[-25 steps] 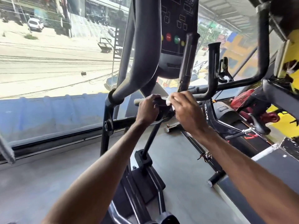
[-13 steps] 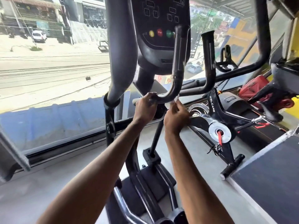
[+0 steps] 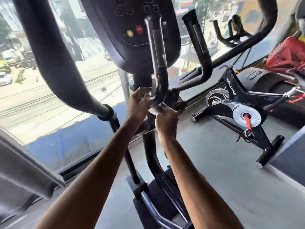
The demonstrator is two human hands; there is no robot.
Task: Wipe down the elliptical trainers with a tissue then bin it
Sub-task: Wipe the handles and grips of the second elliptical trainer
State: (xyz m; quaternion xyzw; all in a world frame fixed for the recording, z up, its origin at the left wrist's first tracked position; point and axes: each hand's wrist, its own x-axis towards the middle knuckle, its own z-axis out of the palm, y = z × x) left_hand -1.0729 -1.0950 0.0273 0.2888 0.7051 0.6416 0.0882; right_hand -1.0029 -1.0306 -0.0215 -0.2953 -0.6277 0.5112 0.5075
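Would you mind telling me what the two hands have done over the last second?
The right hand slid the tissue from the horizontal bar back to the bend of the curved handlebar, now wiping beneath it. The left hand loosened its hold, fingers opening. The tissue stayed in the right hand.

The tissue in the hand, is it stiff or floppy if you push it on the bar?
Probably floppy: the tissue looks crumpled and bends around the curved handlebar. Likely very light, since the right hand pinches it with the fingers alone. It may tear if rubbed hard.
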